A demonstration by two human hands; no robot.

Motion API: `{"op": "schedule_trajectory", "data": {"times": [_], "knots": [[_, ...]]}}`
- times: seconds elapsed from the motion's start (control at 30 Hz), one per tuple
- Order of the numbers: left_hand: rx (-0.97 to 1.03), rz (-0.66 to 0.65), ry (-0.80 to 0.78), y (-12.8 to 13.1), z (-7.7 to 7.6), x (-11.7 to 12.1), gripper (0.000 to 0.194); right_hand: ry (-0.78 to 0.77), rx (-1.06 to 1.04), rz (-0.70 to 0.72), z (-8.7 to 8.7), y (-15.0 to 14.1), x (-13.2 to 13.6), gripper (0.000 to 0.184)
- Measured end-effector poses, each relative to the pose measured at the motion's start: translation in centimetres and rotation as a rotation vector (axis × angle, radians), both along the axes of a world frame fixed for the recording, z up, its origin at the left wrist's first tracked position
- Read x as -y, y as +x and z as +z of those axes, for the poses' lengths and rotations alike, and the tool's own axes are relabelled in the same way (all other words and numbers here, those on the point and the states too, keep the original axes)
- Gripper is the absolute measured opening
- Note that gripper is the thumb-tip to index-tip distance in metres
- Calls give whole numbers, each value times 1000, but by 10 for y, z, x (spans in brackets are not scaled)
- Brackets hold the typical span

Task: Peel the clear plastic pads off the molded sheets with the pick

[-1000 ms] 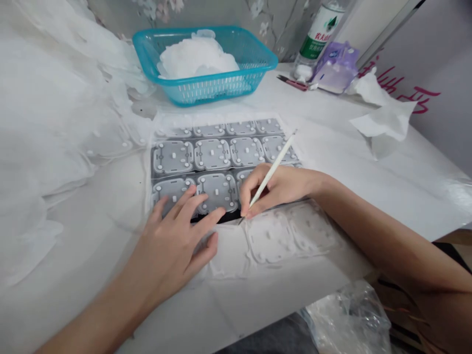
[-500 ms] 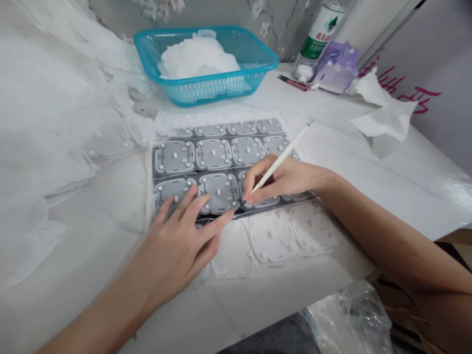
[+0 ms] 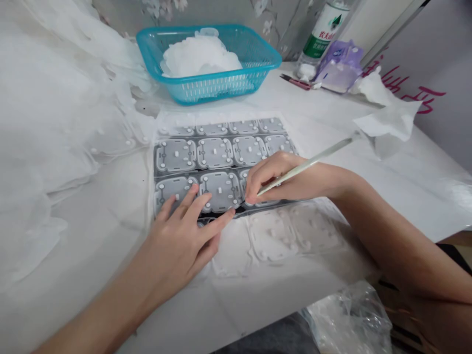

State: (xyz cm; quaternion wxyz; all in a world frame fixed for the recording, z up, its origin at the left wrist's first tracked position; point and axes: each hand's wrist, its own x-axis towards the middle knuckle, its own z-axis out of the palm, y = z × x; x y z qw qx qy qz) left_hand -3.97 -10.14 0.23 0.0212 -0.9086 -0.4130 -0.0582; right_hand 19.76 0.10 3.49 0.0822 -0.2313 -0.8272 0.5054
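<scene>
A sheet of grey, rounded-square pieces with small white dots lies on the table over something dark. My left hand rests on its lower left part, fingers spread, the index fingertip close to the gap beside one piece. In a pinch, my right hand grips a thin, pale, pen-like stick, tilted with its back end to the right. Its dark fine tip meets the sheet at the gap between two pieces, just by my left index finger; the tip's exact kind is too small to tell. Whitish pieces lie along the near edge.
A blue plastic basket with white pieces stands at the back. Translucent white sheets pile up at the left. At the back right are thread snips, a bottle, a purple tissue pack and crumpled tissue. Clear plastic hangs below the table edge.
The stick in my right hand has swung lower, its back end now farther right. My right hand has shifted slightly right, while the left stays in place.
</scene>
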Motion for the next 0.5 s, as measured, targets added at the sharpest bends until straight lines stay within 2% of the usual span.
{"op": "schedule_trajectory", "data": {"times": [0.2, 0.37, 0.5], "knots": [[4, -7, -4, 0, -1, -1, 39, -54, -46, 5, -4, -1, 0, 8], [7, -10, 8, 1, 0, 0, 40, -21, 5, -8, -2, 2, -3, 10], [43, -7, -14, -2, 0, 0, 36, -58, -15, -20, -3, 1, -2, 9]]}}
